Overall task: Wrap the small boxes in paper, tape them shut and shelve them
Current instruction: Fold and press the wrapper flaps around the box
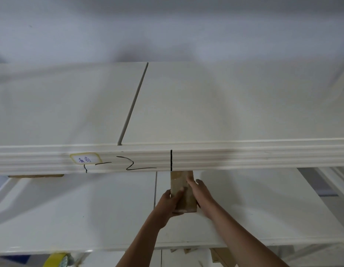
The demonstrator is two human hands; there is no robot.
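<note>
Held between both hands over the lower shelf (90,218) of a white rack: a small box wrapped in brown paper (181,191), its far end tucked under the front rail of the upper shelf (234,105). Left hand (168,206) gripped the near left side, thumb laid across the top, other fingers curled underneath and mostly hidden. Right hand (201,193) lay along the right side, fingers straight and close together, tips pressed to the paper. On the rail, a yellow-edged label (85,158) with handwriting, beside black marker strokes (140,164). At the bottom edge, a roll of yellow tape (58,259).
</note>
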